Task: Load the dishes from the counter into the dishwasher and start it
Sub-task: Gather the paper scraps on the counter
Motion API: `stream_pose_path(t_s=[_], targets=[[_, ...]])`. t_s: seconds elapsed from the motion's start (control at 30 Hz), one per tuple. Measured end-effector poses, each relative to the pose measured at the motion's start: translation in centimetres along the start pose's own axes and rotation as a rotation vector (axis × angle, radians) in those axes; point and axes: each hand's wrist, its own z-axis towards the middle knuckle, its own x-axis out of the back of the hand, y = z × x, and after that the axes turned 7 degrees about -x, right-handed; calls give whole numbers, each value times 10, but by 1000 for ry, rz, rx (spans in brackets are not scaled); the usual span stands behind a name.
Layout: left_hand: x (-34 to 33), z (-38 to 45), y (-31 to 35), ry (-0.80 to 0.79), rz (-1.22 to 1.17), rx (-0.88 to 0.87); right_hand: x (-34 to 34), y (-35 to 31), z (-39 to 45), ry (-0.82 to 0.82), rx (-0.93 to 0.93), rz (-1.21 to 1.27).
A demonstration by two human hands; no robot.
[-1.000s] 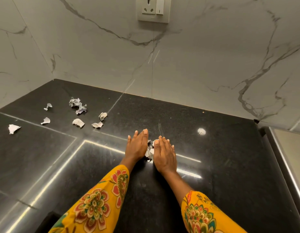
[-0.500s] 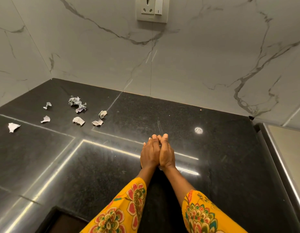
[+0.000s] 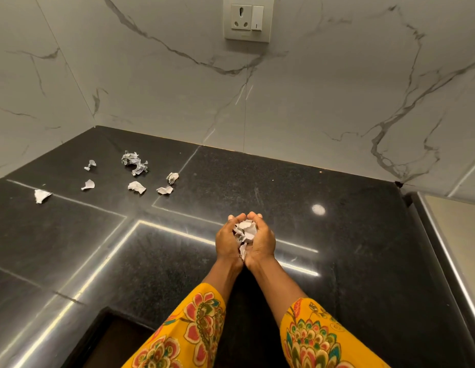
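Seven crumpled white paper scraps lie scattered on the far left of the polished black stone tabletop. Well right of them, the left hand and right hand are cupped together, fingers curled around a pile of torn white paper pieces.

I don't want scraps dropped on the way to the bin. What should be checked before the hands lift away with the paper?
1. Both hands cup the load: left hand and right hand are pressed together around the paper scraps: ok.
2. Gap at the heels of the palms closed: a scrap pokes down between the wrists: not ok.
3. Fingers curled over the top: the pile shows uncovered: not ok.
4. Counter under the hands free of strays: cannot tell, the hands hide it.
5. All paper collected: the crumpled wad and several small pieces remain at far left: not ok.
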Motion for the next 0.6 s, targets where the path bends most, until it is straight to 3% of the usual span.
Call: stream_pose_path(t_s=[0.27,0.6], targets=[[1,-30,10,-8,-262,16,-7,1,-23,-57,69,-75],[24,-95,9,61,-323,-96,18,25,-80,-143,40,-186]])
